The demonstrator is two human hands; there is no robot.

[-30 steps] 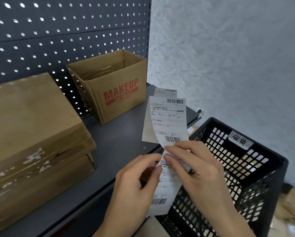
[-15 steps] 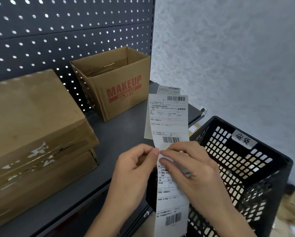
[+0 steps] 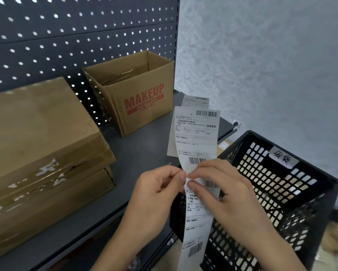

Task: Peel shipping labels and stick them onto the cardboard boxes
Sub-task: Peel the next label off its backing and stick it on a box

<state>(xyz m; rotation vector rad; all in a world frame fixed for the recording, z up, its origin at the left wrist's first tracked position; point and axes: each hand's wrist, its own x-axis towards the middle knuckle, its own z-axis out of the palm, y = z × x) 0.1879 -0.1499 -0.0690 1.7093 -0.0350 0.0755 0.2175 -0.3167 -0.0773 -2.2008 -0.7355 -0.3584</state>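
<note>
My left hand (image 3: 154, 192) and right hand (image 3: 228, 192) both pinch the strip (image 3: 196, 133) at mid-length. Risk: an uneven pull tears a label, or freed adhesive folds onto itself.

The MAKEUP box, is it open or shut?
Open. The MAKEUP box stands upright on the shelf, no flaps cover its top, and you can see its inside walls. Whether anything is inside, I cannot tell.

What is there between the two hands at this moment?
In the head view, the strip of shipping labels runs between the left hand and the right hand; both hands pinch it.
</note>
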